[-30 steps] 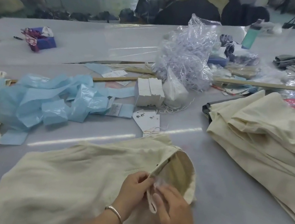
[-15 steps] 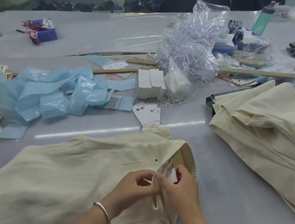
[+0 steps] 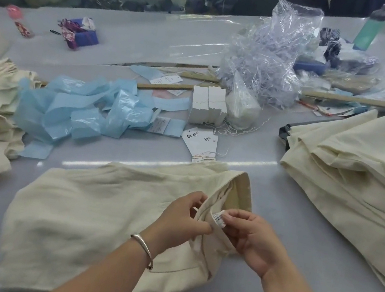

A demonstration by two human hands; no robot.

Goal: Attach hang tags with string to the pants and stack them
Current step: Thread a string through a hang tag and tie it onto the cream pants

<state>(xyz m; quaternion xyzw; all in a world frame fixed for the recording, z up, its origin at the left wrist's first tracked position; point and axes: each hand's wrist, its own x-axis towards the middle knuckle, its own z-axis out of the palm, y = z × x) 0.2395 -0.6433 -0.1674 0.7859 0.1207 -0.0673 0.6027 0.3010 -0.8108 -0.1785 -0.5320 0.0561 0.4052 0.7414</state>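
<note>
Head view: right hand (image 3: 255,244) fingers (image 3: 232,215) now pinch small sewn-in label (image 3: 219,220), pulled clear of waistband; half second ago label barely showed between both hands. Left hand (image 3: 180,218) fingers curled, gripping waistband edge of cream pants (image 3: 88,207) on bench (image 3: 291,279). Judgement: label exposed as attachment point, tagging not yet begun. Strung hang tags (image 3: 203,145) lie just beyond pants. Folded cream pants stack (image 3: 362,170) right.

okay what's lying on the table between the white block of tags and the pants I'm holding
In the head view, a few loose printed hang tags with string lie between the tag block and the pants; otherwise bare table.
</note>
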